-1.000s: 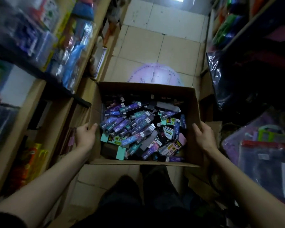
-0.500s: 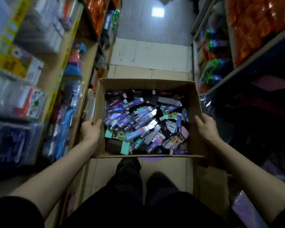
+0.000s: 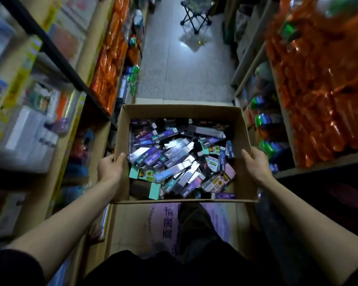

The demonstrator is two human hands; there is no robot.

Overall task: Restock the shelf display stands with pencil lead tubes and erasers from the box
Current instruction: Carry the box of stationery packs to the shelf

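an open cardboard box [image 3: 180, 112] is held up in the middle of a narrow shop aisle. the left hand [image 3: 110, 169] grips its left wall with the thumb hooked over the rim, and the right hand [image 3: 254, 162] clasps its right wall the same way. inside lies a loose heap of purple and teal pencil lead tubes [image 3: 153, 156], with a mint eraser [image 3: 154, 190] at the near left and a pink eraser [image 3: 228, 172] at the right. orange packets [image 3: 318, 89] fill the right shelf, and a folding stool [image 3: 195, 13] stands far down the aisle.
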